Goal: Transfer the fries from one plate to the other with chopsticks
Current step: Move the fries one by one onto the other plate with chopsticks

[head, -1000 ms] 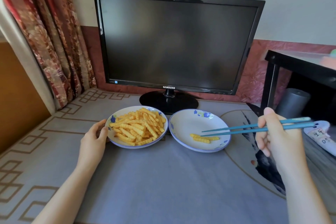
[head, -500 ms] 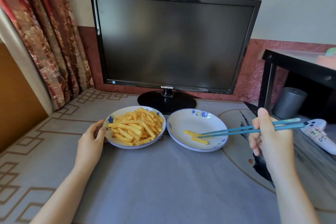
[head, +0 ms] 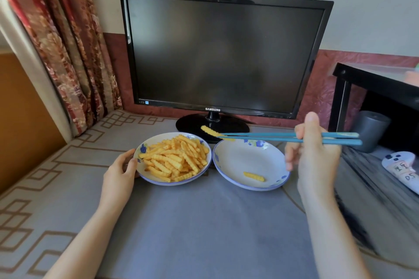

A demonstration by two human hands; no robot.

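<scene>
Comparing this moment with the frame half a second back, we find one crinkle-cut fry [head: 209, 132] lifted clear of the right plate [head: 229, 161]. It is pinched between the tips of the blue chopsticks [head: 267, 137] and held in the air above the gap between the two plates, in front of the Samsung monitor's [head: 223, 52] round base. Earlier two fries lay on the right plate with the chopstick tips down among them; now we count a single fry [head: 254, 176] left there, near the plate's front rim.

We note the right hand [head: 314, 154] is clenched on the chopsticks at about mid-length, thumb upright, and it stands higher than before; the sticks run nearly level and point left. The left hand [head: 120, 172] has not shifted: its fingers curl against the left rim of the left plate [head: 145, 173], steadying it, though how firmly it presses we cannot tell. That plate carries the heap of fries [head: 175, 159], which looks unchanged.

Both plates sit touching or nearly so, side by side on the grey patterned tabletop [head: 204, 222]. A floral curtain [head: 63, 47] hangs at far left. At right we record a dark cylinder [head: 370, 129] under a black side table [head: 374, 79] and a white controller [head: 401, 167] with handwritten labels.
</scene>
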